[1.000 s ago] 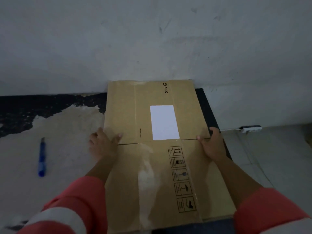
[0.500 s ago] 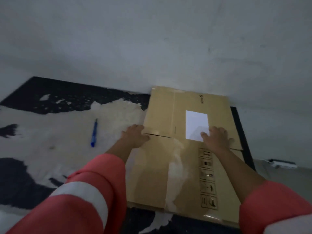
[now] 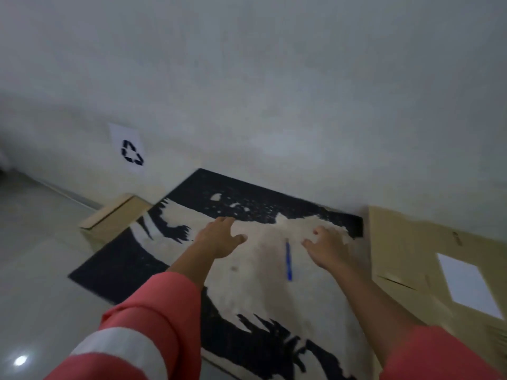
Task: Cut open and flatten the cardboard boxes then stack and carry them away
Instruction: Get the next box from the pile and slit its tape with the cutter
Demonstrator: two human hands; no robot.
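Head view: compared with half a second ago, both hands have left the flattened cardboard box, which now lies at the right edge of the black-and-cream mat, against the wall. The left hand and right hand are over the mat, fingers loosely spread, grasping nothing. A blue cutter lies on the mat between them. An unflattened box stands beyond the mat's left corner.
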